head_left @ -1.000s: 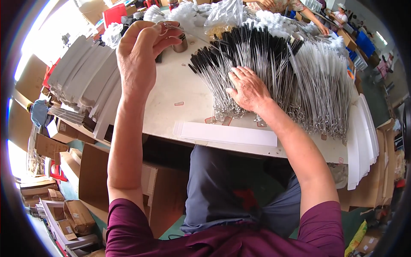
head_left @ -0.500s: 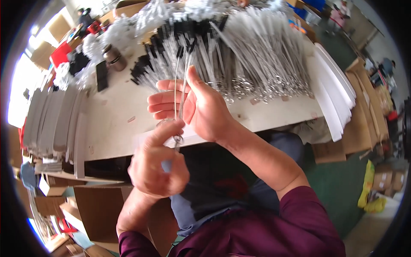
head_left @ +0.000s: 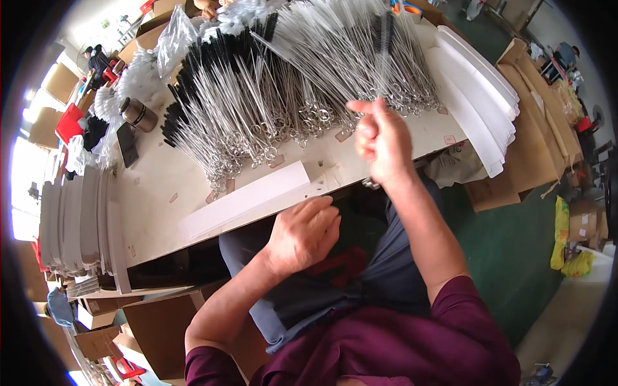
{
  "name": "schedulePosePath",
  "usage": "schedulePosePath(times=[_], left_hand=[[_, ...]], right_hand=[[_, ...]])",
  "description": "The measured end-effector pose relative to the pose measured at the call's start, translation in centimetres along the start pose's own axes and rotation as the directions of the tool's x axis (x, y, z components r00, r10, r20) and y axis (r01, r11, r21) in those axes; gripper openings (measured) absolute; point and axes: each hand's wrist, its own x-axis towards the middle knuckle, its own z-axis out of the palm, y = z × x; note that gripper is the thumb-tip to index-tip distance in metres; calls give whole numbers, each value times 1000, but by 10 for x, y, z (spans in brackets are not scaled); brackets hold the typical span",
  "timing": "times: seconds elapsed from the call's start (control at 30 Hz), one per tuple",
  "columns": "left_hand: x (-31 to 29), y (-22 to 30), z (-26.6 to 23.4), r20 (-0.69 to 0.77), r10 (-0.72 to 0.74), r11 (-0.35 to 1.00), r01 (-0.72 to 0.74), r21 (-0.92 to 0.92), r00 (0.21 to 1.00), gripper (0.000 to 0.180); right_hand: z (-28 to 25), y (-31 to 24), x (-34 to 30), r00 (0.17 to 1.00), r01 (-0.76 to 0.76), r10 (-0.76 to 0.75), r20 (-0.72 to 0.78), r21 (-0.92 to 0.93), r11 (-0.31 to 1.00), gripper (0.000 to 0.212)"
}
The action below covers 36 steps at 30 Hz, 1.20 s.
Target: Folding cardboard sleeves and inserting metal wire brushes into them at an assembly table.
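Note:
My right hand (head_left: pixel 385 141) is closed around thin wire-handled brushes, held upright over the table's front edge. A black bristle head (head_left: pixel 383 44) rises blurred above the fist, and metal loops (head_left: pixel 370 183) poke out below it. My left hand (head_left: pixel 302 235) is curled with its back up, just off the table edge; its fingertips are hidden, so anything inside does not show. Near it lies a long white flat box or strip (head_left: pixel 251 198). Beyond are rows of black-bristled brushes (head_left: pixel 193 71) and white-bristled brushes (head_left: pixel 322 32), their ring ends facing me.
White carton pieces stand stacked at the left (head_left: pixel 77 222), with more white cartons (head_left: pixel 473 96) at the right. A metal flask (head_left: pixel 138 114) and a dark phone (head_left: pixel 127 145) sit at the back left. Open cardboard boxes (head_left: pixel 161 328) stand beside my legs. Orange-handled scissors (head_left: pixel 407 8) lie at the back.
My right hand has gone from open, palm up beside the brushes, to a closed grip farther right. My left hand has moved right and slightly down, away from the brush loops. The view has shifted.

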Motion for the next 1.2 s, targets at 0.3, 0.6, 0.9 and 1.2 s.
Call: schedulePosePath(times=[0.3,0.6,0.9,1.2], left_hand=[[112,-79,66,9,-449,893,449,25,893,21],[140,-86,86,123,-367,908,326,263,922,18],[144,-72,46,-9,-280,959,280,41,960,11],[165,-36,-23,-151,-378,926,374,-55,913,10]], right_hand=[[-98,19,23,971,38,-101,-219,-276,960,34],[-100,22,17,980,70,-107,-165,-217,974,34],[-102,24,17,977,118,-154,-146,-229,966,32],[-32,0,45,993,43,-33,113,-87,995,35]])
